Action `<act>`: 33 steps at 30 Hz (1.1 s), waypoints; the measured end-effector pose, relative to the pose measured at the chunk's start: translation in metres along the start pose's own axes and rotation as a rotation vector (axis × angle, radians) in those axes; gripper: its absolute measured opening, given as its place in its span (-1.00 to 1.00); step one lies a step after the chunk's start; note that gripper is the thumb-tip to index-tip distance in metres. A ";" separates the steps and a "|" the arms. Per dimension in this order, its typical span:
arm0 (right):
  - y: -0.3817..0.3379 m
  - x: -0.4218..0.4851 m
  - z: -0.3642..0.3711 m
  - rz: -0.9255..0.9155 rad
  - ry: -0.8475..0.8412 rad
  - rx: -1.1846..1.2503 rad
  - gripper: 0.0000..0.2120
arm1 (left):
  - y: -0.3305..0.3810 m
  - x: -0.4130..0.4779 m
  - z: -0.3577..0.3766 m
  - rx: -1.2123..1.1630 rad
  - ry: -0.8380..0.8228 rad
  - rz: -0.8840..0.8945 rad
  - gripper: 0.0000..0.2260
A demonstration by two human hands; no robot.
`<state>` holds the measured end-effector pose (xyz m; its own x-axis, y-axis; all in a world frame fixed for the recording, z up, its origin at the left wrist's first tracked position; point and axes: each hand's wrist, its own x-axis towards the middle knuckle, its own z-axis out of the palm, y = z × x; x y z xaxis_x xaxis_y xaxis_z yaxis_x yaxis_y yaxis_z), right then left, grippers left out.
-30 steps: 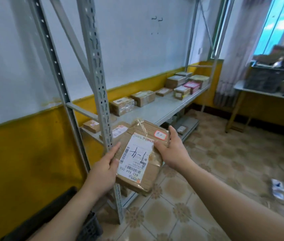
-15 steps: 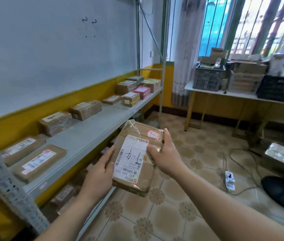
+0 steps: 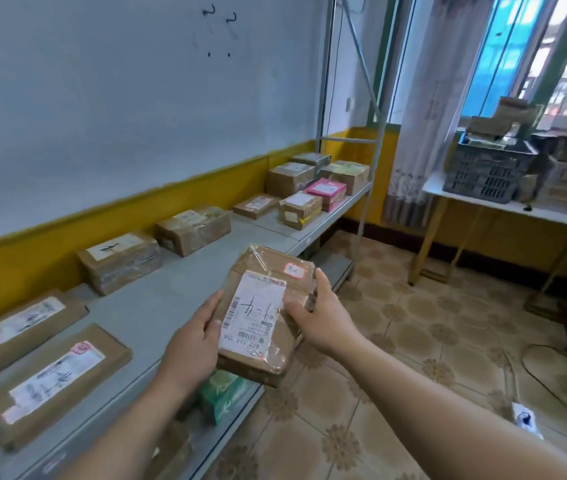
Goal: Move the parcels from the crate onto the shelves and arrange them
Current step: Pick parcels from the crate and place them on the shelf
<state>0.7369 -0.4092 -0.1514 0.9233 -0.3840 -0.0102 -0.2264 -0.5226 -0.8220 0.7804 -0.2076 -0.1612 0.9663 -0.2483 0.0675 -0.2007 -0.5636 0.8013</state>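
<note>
My left hand (image 3: 199, 337) and right hand (image 3: 323, 317) grip one brown parcel (image 3: 258, 306) by its sides, just over the shelf (image 3: 157, 306) edge. Many parcels (image 3: 119, 261) already lie there. This one is not down yet. I think the crate (image 3: 486, 171) holds more.

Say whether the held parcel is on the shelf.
Off it: the left hand and right hand hold the parcel up, near the shelf edge.

Brown parcel (image 3: 275, 344), white label (image 3: 251, 313) — grey shelf (image 3: 171, 299), one pink box (image 3: 326, 189) far along it, yellow band (image 3: 206, 192) under a white wall (image 3: 102, 98), beige floor tiles (image 3: 431, 341) patterned with brown rosettes.
</note>
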 end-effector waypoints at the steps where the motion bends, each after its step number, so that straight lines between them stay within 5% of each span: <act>1: -0.005 0.017 0.007 0.004 -0.026 -0.015 -0.31 | -0.004 0.017 -0.003 0.000 0.008 -0.012 -0.60; 11: -0.040 0.154 0.108 -0.002 -0.326 -0.155 -0.20 | -0.078 0.120 -0.044 -0.007 0.126 -0.270 -0.60; 25: -0.018 0.336 0.238 -0.206 -0.784 -0.406 -0.35 | -0.158 0.201 -0.030 -0.032 0.405 -0.670 -0.61; 29: -0.003 0.365 0.250 -0.380 -0.790 -0.591 -0.45 | -0.170 0.215 -0.031 0.032 0.469 -0.689 -0.61; 33: 0.022 0.373 0.255 -0.551 -0.792 -0.816 -0.33 | -0.170 0.224 -0.030 0.266 0.452 -0.724 -0.60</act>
<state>1.1552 -0.3698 -0.3179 0.8243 0.4459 -0.3489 0.3818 -0.8928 -0.2392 1.0354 -0.1438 -0.2646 0.8306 0.5419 -0.1285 0.5067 -0.6397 0.5779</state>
